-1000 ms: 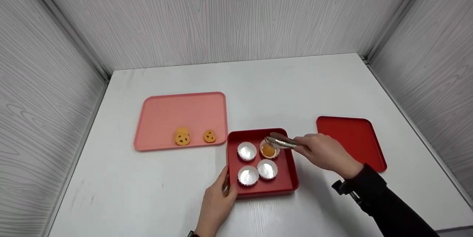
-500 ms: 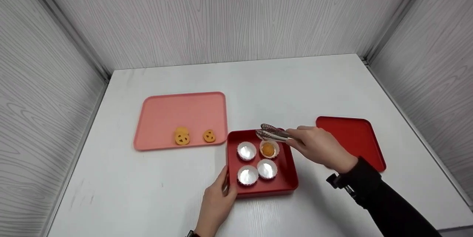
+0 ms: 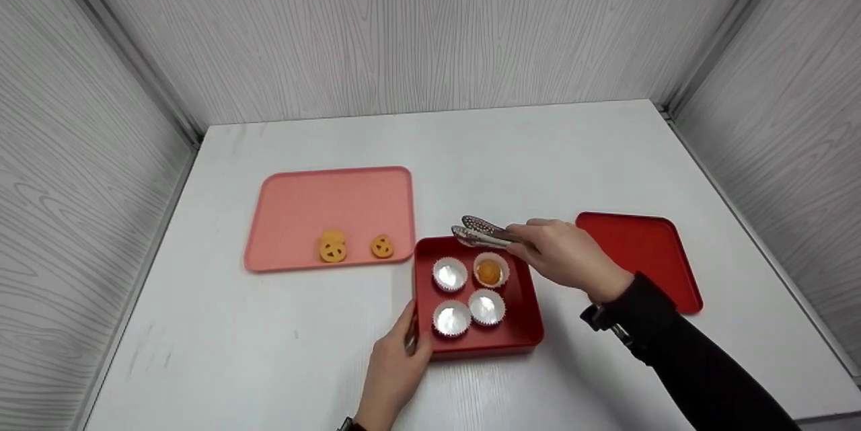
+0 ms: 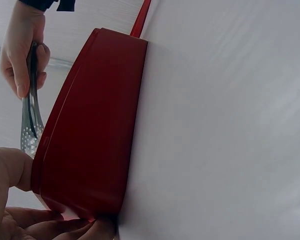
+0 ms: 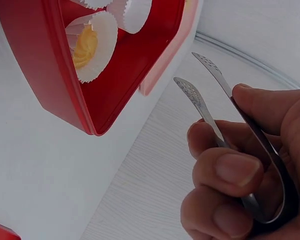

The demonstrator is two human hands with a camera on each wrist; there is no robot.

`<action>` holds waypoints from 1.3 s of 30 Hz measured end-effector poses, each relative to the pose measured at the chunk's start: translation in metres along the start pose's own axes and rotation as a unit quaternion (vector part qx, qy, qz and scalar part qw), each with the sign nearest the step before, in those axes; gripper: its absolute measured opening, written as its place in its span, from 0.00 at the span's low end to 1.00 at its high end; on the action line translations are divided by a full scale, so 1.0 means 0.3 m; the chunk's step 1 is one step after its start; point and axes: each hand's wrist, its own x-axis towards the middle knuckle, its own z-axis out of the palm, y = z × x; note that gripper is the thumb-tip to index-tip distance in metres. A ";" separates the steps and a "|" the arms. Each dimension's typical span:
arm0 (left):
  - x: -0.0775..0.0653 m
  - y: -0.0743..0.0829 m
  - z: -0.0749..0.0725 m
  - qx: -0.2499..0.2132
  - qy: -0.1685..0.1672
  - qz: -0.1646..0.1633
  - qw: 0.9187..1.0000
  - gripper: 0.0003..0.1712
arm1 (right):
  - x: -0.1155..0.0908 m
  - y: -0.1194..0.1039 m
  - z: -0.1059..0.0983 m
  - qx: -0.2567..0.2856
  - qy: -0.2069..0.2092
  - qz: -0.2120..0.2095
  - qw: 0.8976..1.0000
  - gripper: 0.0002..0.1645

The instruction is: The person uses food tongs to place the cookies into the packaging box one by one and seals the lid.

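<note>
My left hand (image 3: 395, 365) grips the lower left corner of a square red box (image 3: 514, 333), thumb at the rim and fingers along the outer wall. Several white paper baking cups (image 3: 451, 319) stand inside. The upper right cup holds one golden swirled cookie (image 3: 489, 272). Above the box's far edge, my right hand (image 3: 568, 256) holds metal tongs (image 3: 479, 232) with perforated tips. In the right wrist view the tips of the tongs (image 5: 195, 85) are apart with nothing between them. From the left wrist view the box's inside is hidden behind its red wall (image 4: 95, 120).
A pink tray (image 3: 336, 199) lies to the upper left, bearing pretzel-like cookies (image 3: 382, 247) and a pale yellow cookie (image 3: 332, 236) near its front edge. At the right is a flat red tray or lid (image 3: 639, 256). Grey wood-grain panels (image 3: 417, 27) enclose the white table.
The tongs have lifted off the cookie in the upper right cup and moved up and left, their tips spread. My left hand stays on the box.
</note>
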 end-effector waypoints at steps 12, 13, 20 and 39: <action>0.003 0.002 -0.001 0.000 -0.007 -0.003 1.000 0.34 | 0.067 -0.028 0.008 -0.001 -0.007 -0.013 1.000 0.14; 0.003 0.003 -0.001 0.000 -0.008 -0.004 1.000 0.35 | 0.075 -0.032 0.009 0.000 -0.007 -0.015 1.000 0.14; 0.001 0.001 -0.004 0.005 -0.010 -0.006 1.000 0.35 | 0.143 -0.057 0.031 -0.001 -0.008 -0.033 0.999 0.12; -0.004 -0.002 -0.006 -0.016 -0.016 0.001 1.000 0.35 | 0.308 -0.136 0.136 -0.041 -0.048 -0.087 0.994 0.09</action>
